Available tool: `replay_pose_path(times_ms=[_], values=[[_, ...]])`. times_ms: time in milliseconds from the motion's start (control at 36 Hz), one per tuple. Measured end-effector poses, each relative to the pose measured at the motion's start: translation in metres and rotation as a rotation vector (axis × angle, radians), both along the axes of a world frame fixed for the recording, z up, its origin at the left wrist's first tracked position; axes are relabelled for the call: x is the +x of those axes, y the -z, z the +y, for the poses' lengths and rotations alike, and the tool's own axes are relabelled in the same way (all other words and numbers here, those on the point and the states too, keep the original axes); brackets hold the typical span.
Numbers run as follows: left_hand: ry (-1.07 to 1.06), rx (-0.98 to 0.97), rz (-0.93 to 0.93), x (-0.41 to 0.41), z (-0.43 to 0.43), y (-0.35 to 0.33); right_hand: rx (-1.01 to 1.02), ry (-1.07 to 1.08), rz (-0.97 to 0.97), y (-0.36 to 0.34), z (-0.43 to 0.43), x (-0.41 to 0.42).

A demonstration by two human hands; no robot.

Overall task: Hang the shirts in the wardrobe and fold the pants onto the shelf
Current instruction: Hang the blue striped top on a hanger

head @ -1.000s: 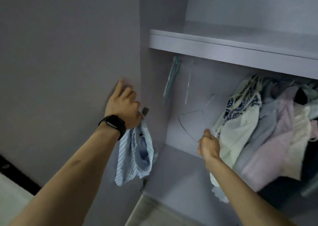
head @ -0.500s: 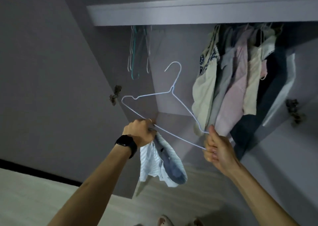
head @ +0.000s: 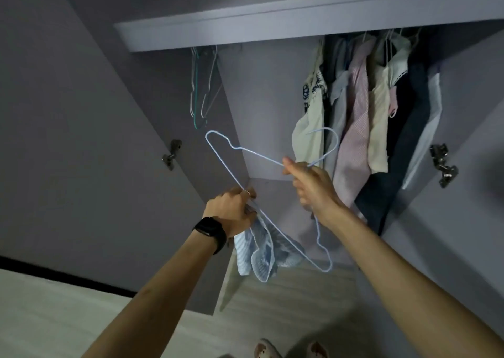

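Although a wire hanger (head: 256, 154) is in hand, the striped shirt (head: 259, 254) is not yet on it, so the hanging of this garment is judged barely begun. Left hand (head: 231, 211): fingers (head: 246, 194) curled tight round the bunched shirt and, pinched with it, the hanger's long bottom wire; the shirt droops directly below those fingers. Right hand (head: 313, 187): fingers (head: 290, 166) closed round the hanger's neck, with the hook curving up and to the right just above them and one shoulder of the wire running down past the wrist. The hanger is tilted, held between both hands in front of the open wardrobe. Beyond the right fingers, several hung garments (head: 360, 123) hang in a row under the shelf (head: 272, 27), which suggests part of the shirt work is done; above the left fingers, spare hangers (head: 201, 90) hang empty. The shelf shows only its front edge and underside, so whether any pants lie folded on it cannot be told. No pants are in view. Remaining, by judgement: dress the hanger, hook it up beside the others, then deal with the pants.
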State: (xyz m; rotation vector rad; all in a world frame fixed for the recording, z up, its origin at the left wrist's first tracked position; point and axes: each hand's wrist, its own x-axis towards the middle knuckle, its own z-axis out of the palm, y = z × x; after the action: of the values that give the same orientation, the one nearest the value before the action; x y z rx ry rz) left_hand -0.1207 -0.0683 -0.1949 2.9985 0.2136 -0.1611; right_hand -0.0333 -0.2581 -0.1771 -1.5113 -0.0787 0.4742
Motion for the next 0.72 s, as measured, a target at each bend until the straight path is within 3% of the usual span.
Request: replay_pose_path(times_ms=[111,194,278,389,528,722], values=[[0.003,-0.006,-0.038,0.001,0.011,-0.026,-0.157,0.320,-0.056,-0.009,-0.016,0.023],[0.068,0.078,-0.206,0.004,0.006,-0.041,-0.066,0.434,0.006,0.002,-0.024,0.025],[0.055,0.013,-0.321,0.010,-0.001,-0.055,-0.001,0.534,0.030,0.007,-0.021,0.023],[-0.083,-0.042,-0.298,0.019,0.005,-0.063,0.198,0.700,0.117,0.000,-0.019,0.024],[-0.300,-0.073,-0.264,0.033,0.016,-0.069,0.527,0.728,0.212,-0.032,-0.014,0.007],[-0.332,-0.171,-0.215,0.048,0.011,-0.081,0.784,0.637,0.022,-0.078,0.015,-0.006]])
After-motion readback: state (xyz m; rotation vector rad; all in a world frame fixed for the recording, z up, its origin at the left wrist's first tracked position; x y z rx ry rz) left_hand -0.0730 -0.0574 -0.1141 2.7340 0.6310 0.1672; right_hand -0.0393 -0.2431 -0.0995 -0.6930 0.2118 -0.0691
